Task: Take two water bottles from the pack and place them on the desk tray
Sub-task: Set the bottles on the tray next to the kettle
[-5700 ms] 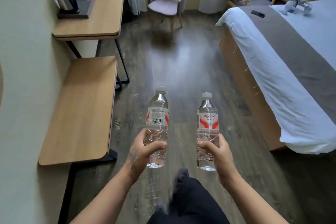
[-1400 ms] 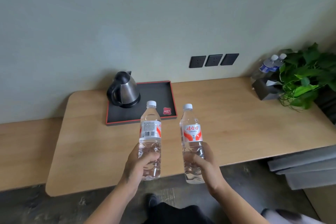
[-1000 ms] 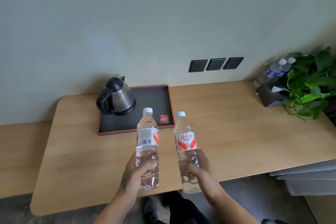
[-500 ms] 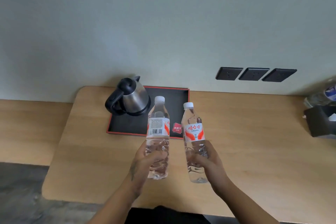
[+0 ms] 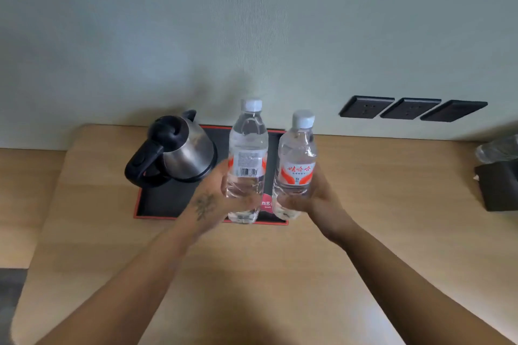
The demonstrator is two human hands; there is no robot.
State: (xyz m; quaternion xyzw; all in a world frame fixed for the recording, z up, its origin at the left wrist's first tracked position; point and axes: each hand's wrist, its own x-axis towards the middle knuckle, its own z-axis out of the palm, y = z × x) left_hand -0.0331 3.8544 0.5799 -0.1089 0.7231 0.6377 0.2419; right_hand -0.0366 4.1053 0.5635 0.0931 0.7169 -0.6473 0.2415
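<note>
I hold two clear water bottles with white caps and red-and-white labels, both upright and side by side. My left hand (image 5: 215,199) grips the left bottle (image 5: 247,148) low on its body. My right hand (image 5: 316,199) grips the right bottle (image 5: 297,159) the same way. Both bottles are over the right half of the black desk tray with a red rim (image 5: 168,204). Whether their bases touch the tray I cannot tell. A small pink card (image 5: 266,204) on the tray shows between them.
A steel kettle with a black handle and lid (image 5: 179,148) stands on the tray's left half, close to my left hand. The wooden desk (image 5: 392,204) runs along the wall. Three black sockets (image 5: 409,108) sit on the wall. A dark box (image 5: 499,187) stands at the right edge.
I have come up to the desk and both hands have carried the bottles forward, from in front of the tray to over its right half.
</note>
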